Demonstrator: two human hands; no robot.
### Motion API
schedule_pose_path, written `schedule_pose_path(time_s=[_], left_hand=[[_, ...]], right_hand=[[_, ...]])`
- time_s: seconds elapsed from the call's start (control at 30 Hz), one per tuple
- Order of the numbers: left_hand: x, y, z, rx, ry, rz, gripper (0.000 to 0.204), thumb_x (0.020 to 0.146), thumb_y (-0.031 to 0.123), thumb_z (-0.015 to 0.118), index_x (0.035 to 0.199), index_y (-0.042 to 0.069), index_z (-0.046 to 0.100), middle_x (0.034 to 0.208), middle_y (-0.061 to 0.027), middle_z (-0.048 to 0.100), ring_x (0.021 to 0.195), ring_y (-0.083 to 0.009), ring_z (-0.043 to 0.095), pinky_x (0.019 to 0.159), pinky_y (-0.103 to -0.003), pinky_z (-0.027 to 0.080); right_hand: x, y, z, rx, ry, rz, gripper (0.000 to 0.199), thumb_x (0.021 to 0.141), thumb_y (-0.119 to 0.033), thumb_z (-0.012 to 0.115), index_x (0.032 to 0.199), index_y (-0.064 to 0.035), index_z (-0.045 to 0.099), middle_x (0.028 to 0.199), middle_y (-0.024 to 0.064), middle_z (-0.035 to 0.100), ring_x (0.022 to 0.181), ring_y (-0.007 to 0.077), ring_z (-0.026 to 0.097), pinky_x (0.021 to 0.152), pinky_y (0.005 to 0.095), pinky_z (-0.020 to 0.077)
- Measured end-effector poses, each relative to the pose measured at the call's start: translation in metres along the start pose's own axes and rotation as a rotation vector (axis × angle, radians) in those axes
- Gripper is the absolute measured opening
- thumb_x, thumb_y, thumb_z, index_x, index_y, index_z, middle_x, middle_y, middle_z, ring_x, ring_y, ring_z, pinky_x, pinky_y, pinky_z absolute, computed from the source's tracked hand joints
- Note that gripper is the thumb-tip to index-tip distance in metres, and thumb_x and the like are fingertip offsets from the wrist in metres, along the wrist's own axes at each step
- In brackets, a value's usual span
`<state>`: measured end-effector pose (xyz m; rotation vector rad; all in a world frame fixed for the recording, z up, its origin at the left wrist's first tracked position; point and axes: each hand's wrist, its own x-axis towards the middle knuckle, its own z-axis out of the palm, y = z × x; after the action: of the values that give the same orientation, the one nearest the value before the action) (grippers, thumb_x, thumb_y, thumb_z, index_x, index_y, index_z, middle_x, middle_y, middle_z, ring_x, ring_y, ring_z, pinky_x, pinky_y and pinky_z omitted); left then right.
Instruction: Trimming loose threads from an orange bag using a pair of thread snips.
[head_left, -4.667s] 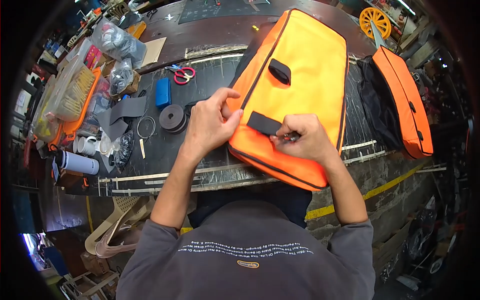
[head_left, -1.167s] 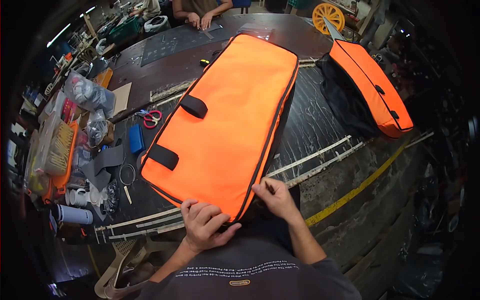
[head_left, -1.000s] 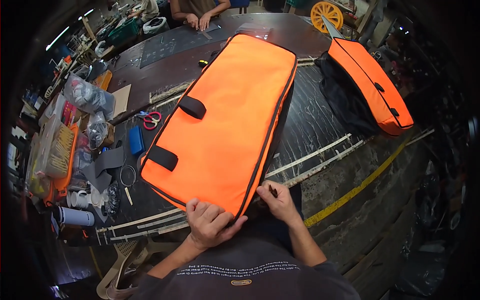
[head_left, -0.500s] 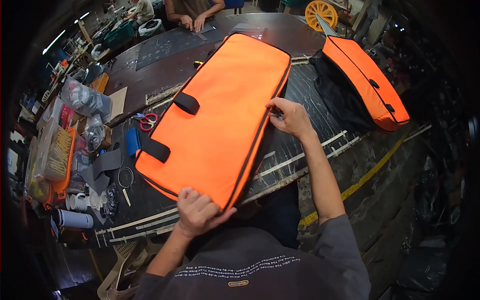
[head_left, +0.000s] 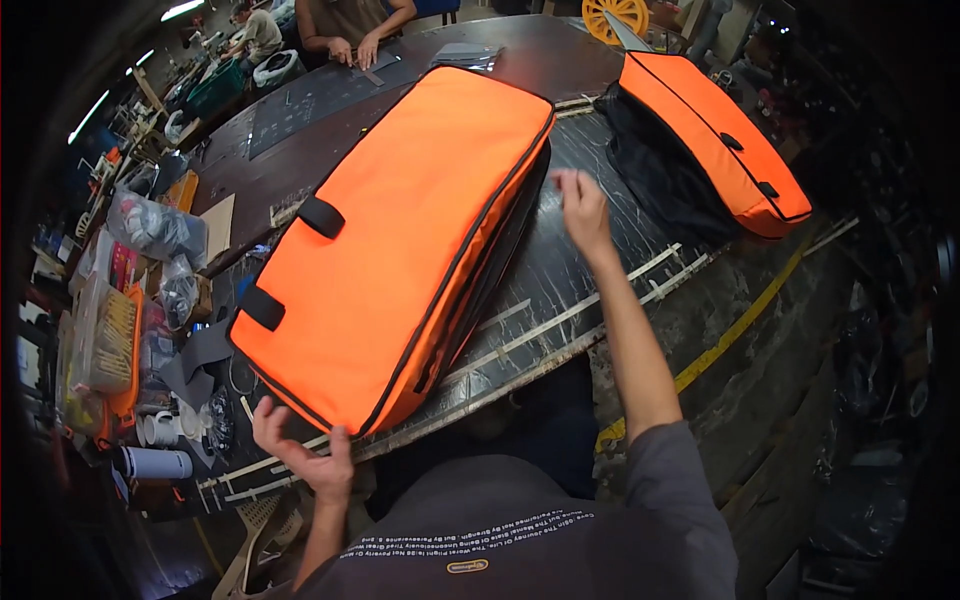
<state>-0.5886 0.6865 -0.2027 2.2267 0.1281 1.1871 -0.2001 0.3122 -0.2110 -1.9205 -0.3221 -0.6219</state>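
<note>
A large orange bag (head_left: 420, 230) with black piping and two black strap loops lies tilted on the dark work table, its black side showing along the right. At its near left corner is my left hand (head_left: 305, 455), fingers spread and stretched out, the thumb at the bag's lower edge. My right hand (head_left: 583, 210) hovers to the right of the bag, apart from it, fingers curled together with nothing visible in them. Farther right stands a second orange-and-black bag (head_left: 715, 140), with two small black tabs on its orange face.
Left on the table are clear plastic bags (head_left: 155, 225), a clear bin (head_left: 105, 335), a mug (head_left: 157, 430) and a white cylinder (head_left: 155, 463). Across the table a person's hands (head_left: 355, 50) work over a dark mat (head_left: 290, 115). A yellow wheel (head_left: 615, 18) stands at the back.
The large bag has shifted left and settled flatter on the table. My right hand has let go of its edge; my left hand has opened from its grip and moved left and down.
</note>
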Motion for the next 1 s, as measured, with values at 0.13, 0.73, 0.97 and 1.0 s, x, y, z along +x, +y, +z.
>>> schedule_pose_path(time_s=[0.13, 0.73, 0.97, 1.0], left_hand=[[0.000, 0.032, 0.008, -0.679, -0.088, -0.829, 0.086, 0.105, 0.015, 0.072, 0.175, -0.003, 0.024, 0.178, -0.0191, 0.034, 0.164, -0.0291, 0.035, 0.134, -0.044, 0.025], [0.189, -0.113, 0.017, -0.450, -0.160, -0.210, 0.074, 0.093, 0.002, 0.053, 0.165, -0.009, 0.046, 0.154, -0.0156, 0.065, 0.131, -0.0216, 0.067, 0.112, -0.033, 0.051], [0.339, -0.230, 0.083, -0.526, -0.446, -0.122, 0.067, 0.093, -0.005, 0.047, 0.160, -0.008, 0.053, 0.156, -0.0136, 0.065, 0.144, -0.0222, 0.062, 0.125, -0.035, 0.042], [0.342, -0.220, 0.117, -0.531, -0.546, -0.129, 0.066, 0.091, -0.007, 0.044, 0.155, -0.008, 0.058, 0.151, -0.0118, 0.069, 0.140, -0.0207, 0.065, 0.122, -0.034, 0.045]], right_hand=[[0.115, 0.059, 0.011, -0.330, 0.129, -0.086, 0.050, 0.115, -0.043, 0.052, 0.115, -0.0011, 0.079, 0.107, 0.0264, 0.077, 0.098, 0.0500, 0.073, 0.090, 0.0511, 0.0578], [0.043, 0.117, -0.073, 0.180, 0.223, 0.492, 0.019, 0.088, -0.013, 0.076, 0.079, -0.0087, 0.060, 0.069, -0.0053, 0.054, 0.061, 0.0076, 0.048, 0.055, 0.0310, 0.0371], [-0.122, -0.015, -0.142, 0.277, 0.271, 0.329, 0.019, 0.092, -0.009, 0.081, 0.094, -0.0067, 0.062, 0.087, -0.0055, 0.062, 0.079, 0.0053, 0.052, 0.071, 0.0258, 0.0437], [-0.140, -0.031, -0.149, 0.294, 0.310, 0.318, 0.021, 0.093, -0.008, 0.082, 0.095, -0.0077, 0.061, 0.086, -0.0065, 0.060, 0.077, 0.0041, 0.050, 0.071, 0.0244, 0.0424]])
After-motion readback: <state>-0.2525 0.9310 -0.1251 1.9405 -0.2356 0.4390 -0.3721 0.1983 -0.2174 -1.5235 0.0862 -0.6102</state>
